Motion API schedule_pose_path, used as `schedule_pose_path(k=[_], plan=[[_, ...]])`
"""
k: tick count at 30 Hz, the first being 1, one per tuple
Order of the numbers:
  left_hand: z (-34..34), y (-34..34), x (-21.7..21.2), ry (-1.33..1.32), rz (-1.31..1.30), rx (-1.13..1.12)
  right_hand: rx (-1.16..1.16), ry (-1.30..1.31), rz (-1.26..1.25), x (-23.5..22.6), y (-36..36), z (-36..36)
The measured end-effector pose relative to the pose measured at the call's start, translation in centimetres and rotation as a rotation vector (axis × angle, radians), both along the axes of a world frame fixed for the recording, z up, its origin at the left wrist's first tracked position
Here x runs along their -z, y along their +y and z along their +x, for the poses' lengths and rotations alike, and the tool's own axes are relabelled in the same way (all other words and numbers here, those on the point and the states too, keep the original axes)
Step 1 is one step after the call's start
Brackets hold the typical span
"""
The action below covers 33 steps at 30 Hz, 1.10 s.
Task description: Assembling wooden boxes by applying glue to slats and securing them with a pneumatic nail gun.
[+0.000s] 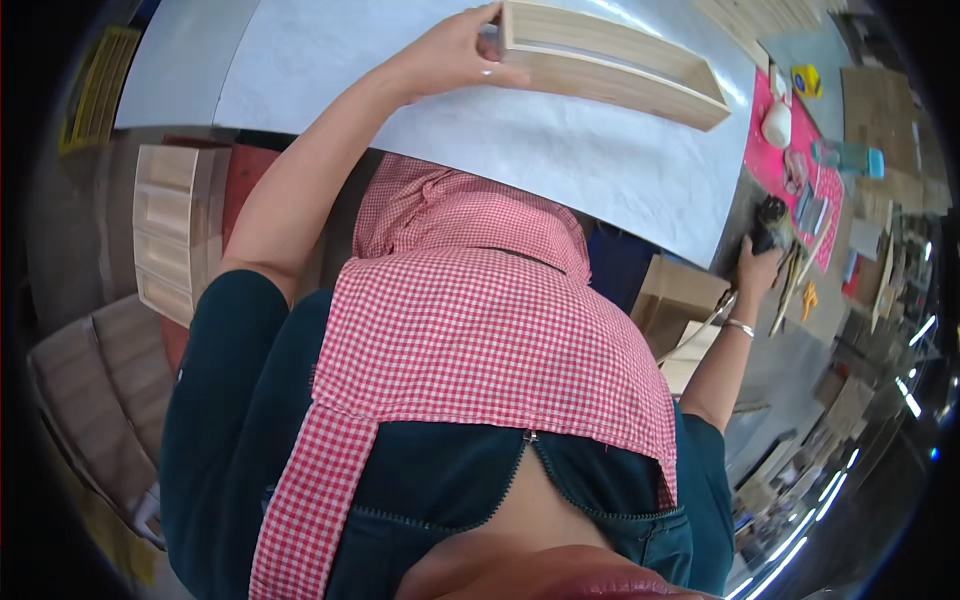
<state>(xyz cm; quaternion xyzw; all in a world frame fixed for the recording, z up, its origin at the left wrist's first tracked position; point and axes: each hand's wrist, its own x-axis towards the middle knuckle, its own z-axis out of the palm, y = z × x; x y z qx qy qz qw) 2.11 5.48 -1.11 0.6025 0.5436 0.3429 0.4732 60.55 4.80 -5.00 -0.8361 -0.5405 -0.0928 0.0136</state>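
Head cam, wood box [615, 88], L end in L-hand fingers [507, 75]

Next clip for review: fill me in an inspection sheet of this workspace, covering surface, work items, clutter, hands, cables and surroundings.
Surface: pale, shiny tabletop.
Work items: long open wooden box at the table's far side, whether lifted or resting unclear; dark tool, exact kind unclear.
Clutter: pink sheet on the right, with a white bottle on it; blue-capped bottle and yellow container nearby.
Hands: left hand grips the box's left end; right hand holds the tool.
Cables: a cord-like line near the right wrist; its connection cannot be told.
Surroundings: compartmented wooden piece and yellow crate on the left.
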Motion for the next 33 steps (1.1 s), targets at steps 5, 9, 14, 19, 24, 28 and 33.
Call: schedule_pose_path(k=[5,9,14,19,24,28,33], plan=[[0.5,-0.1,0.4,-0.001,-0.047,-0.1,0.018,0.263,0.0,-2.7,0.2,-0.5],[1.0,0.1,0.5,-0.043,-0.103,-0.115,0.05,0.541,0.039,-6.3,-0.6,-1.1],[1.6,0.8,1.6,-0.173,-0.18,-0.127,-0.099,0.816,0.269,-10.8,-5.2,-10.7],[2.9,0.5,1.1,-0.334,-0.239,-0.128,-0.259,1.045,0.472,-14.8,-9.5,-24.7],[3.9,-0.6,0.2,-0.382,-0.235,-0.153,-0.105,1.187,0.188,-14.0,-11.1,-32.4],[4.2,-1.2,-0.1,-0.369,-0.216,-0.165,-0.351,1.132,0.116,-10.9,-10.5,-32.3],[4.3,-1.3,0.4,-0.333,-0.172,-0.183,-0.401,1.161,0.045,-10.6,-10.2,-32.8]])
